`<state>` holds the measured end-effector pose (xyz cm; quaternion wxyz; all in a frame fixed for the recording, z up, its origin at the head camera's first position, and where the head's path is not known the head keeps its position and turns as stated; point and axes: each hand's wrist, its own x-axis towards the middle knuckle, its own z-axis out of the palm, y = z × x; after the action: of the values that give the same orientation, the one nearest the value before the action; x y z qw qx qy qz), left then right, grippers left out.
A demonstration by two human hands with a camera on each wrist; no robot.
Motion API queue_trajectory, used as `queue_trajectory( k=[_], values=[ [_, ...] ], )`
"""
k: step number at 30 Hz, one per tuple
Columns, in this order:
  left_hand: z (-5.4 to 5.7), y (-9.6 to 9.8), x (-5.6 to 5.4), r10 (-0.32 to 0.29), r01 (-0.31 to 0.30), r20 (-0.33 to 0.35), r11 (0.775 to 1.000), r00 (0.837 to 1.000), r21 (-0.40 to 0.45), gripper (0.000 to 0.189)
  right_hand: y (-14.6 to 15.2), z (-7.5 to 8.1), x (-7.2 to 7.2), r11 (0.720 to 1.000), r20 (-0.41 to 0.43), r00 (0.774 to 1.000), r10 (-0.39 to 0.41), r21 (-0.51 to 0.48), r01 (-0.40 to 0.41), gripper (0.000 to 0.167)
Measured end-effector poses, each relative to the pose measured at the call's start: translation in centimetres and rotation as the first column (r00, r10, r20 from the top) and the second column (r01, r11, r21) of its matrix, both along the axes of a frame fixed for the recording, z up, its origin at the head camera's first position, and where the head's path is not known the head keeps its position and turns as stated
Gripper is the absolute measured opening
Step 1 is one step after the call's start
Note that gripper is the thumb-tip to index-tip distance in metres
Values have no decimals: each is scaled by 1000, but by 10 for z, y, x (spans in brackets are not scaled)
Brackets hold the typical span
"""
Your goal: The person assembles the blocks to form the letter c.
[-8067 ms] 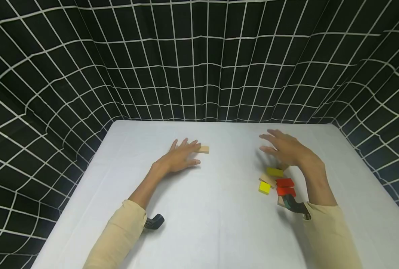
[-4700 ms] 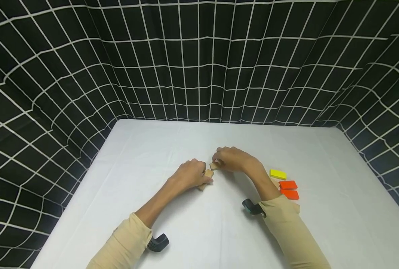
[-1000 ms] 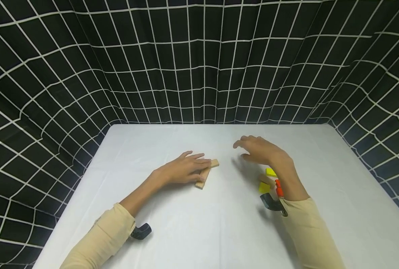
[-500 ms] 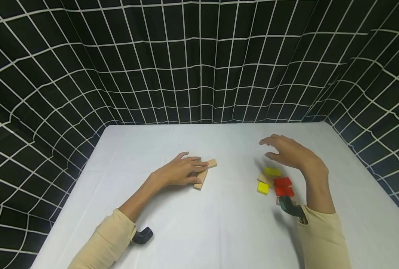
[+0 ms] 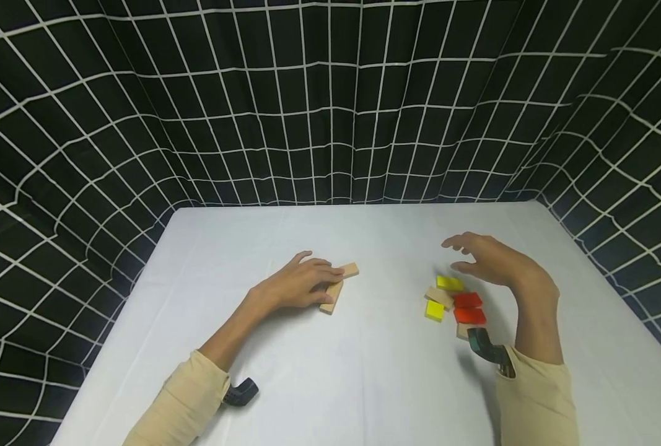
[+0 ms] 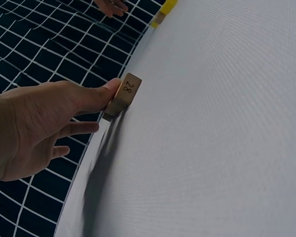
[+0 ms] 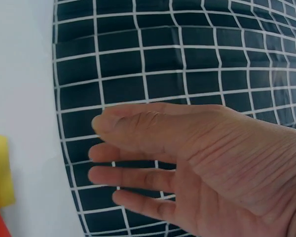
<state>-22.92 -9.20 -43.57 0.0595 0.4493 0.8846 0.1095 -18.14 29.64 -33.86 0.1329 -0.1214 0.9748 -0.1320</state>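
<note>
Two plain wooden blocks lie end to end at an angle near the table's middle: a near block [image 5: 331, 298] and a far block [image 5: 350, 270]. My left hand [image 5: 298, 283] rests over them, thumb at the near block and fingertips at the far one. In the left wrist view, the thumb touches a wooden block [image 6: 124, 97] marked 28 on its end; the other fingers are loosely extended. My right hand [image 5: 489, 259] hovers with relaxed fingers, holding nothing, just beyond a group of blocks: a yellow block [image 5: 450, 284], a smaller-looking yellow block [image 5: 433, 310], red blocks [image 5: 468, 300] and plain wooden blocks [image 5: 439, 297].
A white cloth covers the table [image 5: 375, 384]. Black netted-pattern curtains [image 5: 341, 111] with white grid lines stand behind and at both sides. A dark wrist camera [image 5: 483, 347] partly covers a wooden block by the right sleeve; another camera [image 5: 242, 393] sits at the left sleeve.
A second wooden block, earlier held by the right hand, now lies against the first. The right hand has moved back right, over toward the coloured blocks; the left stays on the wooden ones.
</note>
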Motion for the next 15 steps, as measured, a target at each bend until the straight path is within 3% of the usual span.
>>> queue_trajectory(
  k=[5,15],
  values=[
    [-2,2,1,3,-3,-21,1000,1000,15,56,9,3,9,1000,71,997,-29,-6,30,58],
    [-2,2,3,3,-1,-72,1000,997,31,51,14,8,12,999,102,994,-39,17,38,63]
  ],
)
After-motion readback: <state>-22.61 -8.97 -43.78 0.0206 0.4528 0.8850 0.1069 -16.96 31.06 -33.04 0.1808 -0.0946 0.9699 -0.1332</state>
